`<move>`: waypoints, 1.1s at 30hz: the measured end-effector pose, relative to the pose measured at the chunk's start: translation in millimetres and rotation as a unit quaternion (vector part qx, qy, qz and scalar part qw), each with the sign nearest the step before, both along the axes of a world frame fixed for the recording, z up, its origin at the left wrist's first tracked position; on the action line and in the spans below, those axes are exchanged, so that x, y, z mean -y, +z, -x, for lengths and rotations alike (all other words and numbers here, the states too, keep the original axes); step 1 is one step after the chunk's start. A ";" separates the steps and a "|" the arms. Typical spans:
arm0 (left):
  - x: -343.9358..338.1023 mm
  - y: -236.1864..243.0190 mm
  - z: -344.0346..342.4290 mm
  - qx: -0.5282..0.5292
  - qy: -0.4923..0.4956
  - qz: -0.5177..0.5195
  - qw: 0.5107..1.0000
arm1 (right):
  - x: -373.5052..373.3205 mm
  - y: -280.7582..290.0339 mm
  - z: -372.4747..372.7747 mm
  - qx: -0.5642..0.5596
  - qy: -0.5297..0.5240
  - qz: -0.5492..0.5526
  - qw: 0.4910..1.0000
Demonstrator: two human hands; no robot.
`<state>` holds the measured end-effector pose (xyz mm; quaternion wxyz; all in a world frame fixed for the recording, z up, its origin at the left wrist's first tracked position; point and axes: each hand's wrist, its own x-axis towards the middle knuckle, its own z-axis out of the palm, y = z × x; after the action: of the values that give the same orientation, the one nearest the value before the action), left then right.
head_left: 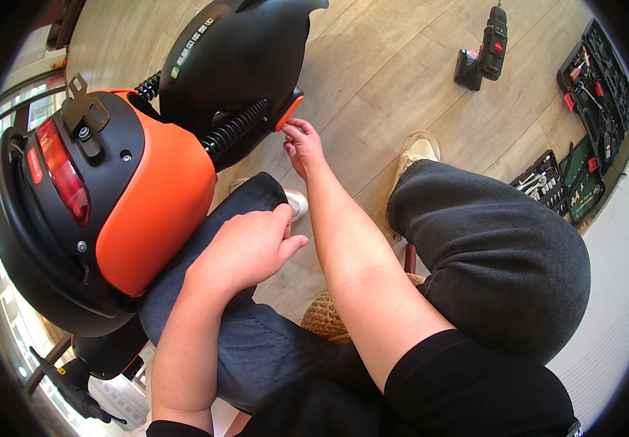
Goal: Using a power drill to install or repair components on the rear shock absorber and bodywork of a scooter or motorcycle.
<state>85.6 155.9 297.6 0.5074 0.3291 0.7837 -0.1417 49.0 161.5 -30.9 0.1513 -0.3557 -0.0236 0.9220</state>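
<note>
An orange and black scooter (158,193) stands to my left, with its red tail light (63,173) and a metal bracket (85,108) toward me. At the tip of its black rear fender (238,54) is a small orange reflector-like piece (290,109). My right hand (304,146) reaches out and pinches that piece's lower end between thumb and fingertips. Nearer to me, my left hand (245,244) hovers over or rests on my left knee, thumb apart and fingers loosely bent. Nothing shows in it, though its palm is hidden.
A cordless drill (491,51) stands on the wood-look floor (395,73) ahead. To the right lie an open black tool case (597,95), a socket set (544,182) and a green case (583,178). Black coil springs (238,131) join fender and body. A woven seat (325,318) is under me.
</note>
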 end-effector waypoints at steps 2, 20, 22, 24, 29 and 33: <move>-0.1 -0.3 0.0 0.000 0.001 0.002 1.000 | 0.6 -1.2 0.5 -0.001 -0.006 -0.009 1.000; 23.2 -53.4 27.8 0.081 0.142 0.044 0.985 | 4.7 -32.0 -44.4 0.017 -0.013 0.036 0.999; 57.1 -105.3 58.5 0.102 0.209 0.031 0.972 | 5.5 -29.2 -47.1 0.028 -0.030 0.051 0.998; 58.1 -151.0 68.1 0.072 0.473 -0.013 0.878 | 4.0 -35.7 -56.9 0.065 -0.059 0.049 0.995; 55.4 -230.5 75.4 0.187 0.857 -0.281 0.389 | 13.0 -19.3 -51.6 0.044 -0.041 0.077 0.995; 37.9 -273.4 75.3 0.262 0.854 -0.430 0.132 | -5.9 -20.8 -51.1 0.034 -0.057 0.060 0.996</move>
<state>10.3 118.1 24.3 0.2520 -0.3706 0.3119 0.8378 100.1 167.4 -51.7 0.1808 -0.3956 0.0464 0.8993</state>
